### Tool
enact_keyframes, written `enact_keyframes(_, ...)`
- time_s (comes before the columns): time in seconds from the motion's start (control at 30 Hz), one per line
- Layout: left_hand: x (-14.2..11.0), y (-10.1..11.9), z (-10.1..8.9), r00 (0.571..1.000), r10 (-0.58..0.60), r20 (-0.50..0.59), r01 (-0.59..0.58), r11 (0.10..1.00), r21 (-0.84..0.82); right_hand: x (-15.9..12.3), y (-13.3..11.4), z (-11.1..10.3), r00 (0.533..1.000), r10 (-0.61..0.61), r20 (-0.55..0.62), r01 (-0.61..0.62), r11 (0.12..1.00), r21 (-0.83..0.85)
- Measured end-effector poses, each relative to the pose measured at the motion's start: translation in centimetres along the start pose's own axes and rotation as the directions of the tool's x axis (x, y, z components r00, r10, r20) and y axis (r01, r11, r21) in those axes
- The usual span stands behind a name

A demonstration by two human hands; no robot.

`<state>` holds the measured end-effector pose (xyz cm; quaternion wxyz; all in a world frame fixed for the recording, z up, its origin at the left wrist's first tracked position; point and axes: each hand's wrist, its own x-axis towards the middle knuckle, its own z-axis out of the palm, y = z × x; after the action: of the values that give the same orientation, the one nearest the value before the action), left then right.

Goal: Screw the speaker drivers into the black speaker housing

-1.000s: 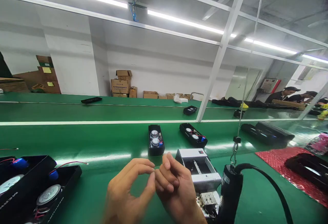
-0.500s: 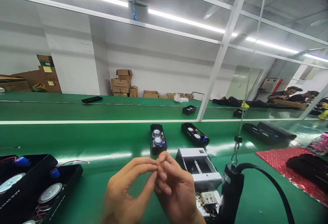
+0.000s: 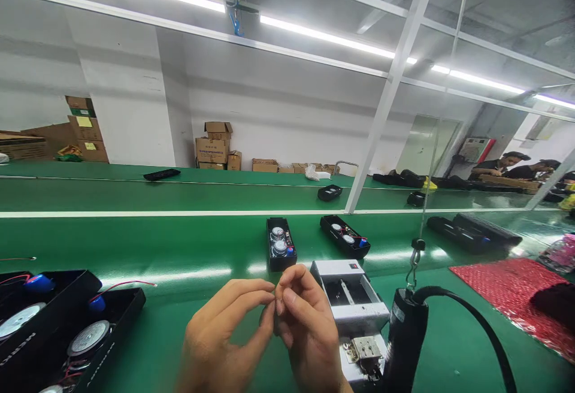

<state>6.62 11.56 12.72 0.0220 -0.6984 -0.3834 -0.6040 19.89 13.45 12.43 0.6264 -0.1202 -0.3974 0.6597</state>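
Note:
My left hand (image 3: 229, 333) and my right hand (image 3: 308, 321) meet fingertip to fingertip above the green bench (image 3: 166, 321). Thumb and fingers of each are pinched together; anything between them is too small to make out. Just right of my right hand stands a grey metal machine (image 3: 354, 315) with a slotted top and a small mechanism at its front. A black cylindrical power tool (image 3: 402, 339) hangs from a hook beside it, its cable curving right. Beyond my hands lies a black speaker housing (image 3: 281, 246) with two round speakers and a blue part.
Open black speaker housings (image 3: 110, 345) with blue parts and red wires fill the left front. Another housing (image 3: 345, 237) lies behind the machine. Red bubble wrap (image 3: 507, 291) is at the right. A white post (image 3: 390, 87) rises from the bench. People (image 3: 507, 164) sit far right.
My right-hand fingers have curled and shifted slightly against the left. The housings on the far belt have slid a little: the nearer ones right, the farther ones left. The dark item on the bubble wrap has moved right.

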Motion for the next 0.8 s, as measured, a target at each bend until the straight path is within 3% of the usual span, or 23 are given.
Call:
enact_keyframes(0.27,0.5,0.3,-0.3,0.999,0.026,0.031,-0.027,0.999,0.026,-0.1,-0.1,0.2,1.000,0.024,-0.002,-0.024,1.000,-0.009)
enact_keyframes(0.47,-0.1,1.0,0.3,0.985,-0.174,0.007,0.174,0.982,-0.069,0.3,-0.8,0.2,0.997,0.064,-0.038,-0.060,0.995,0.085)
enact_keyframes(0.57,0.0,1.0,0.2,0.946,-0.325,0.000,0.320,0.931,-0.175,0.4,-1.0,0.2,0.994,0.105,-0.028,-0.099,0.982,0.158)
enact_keyframes(0.63,0.3,0.8,-0.1,0.887,-0.457,0.066,0.448,0.817,-0.364,0.5,-1.1,0.3,0.992,0.124,-0.023,-0.118,0.976,0.184)
enact_keyframes(0.67,0.5,0.8,-0.3,0.837,-0.535,0.118,0.520,0.708,-0.478,0.5,-1.2,0.3,0.992,0.126,-0.024,-0.119,0.975,0.189)
enact_keyframes(0.73,0.9,0.8,-0.6,0.699,-0.670,0.248,0.633,0.419,-0.651,0.5,-1.3,0.3,0.992,0.122,-0.027,-0.115,0.978,0.174)
enact_keyframes(0.8,1.3,1.0,-0.8,0.564,-0.749,0.348,0.680,0.182,-0.710,0.5,-1.3,0.2,0.993,0.110,-0.037,-0.104,0.986,0.128)
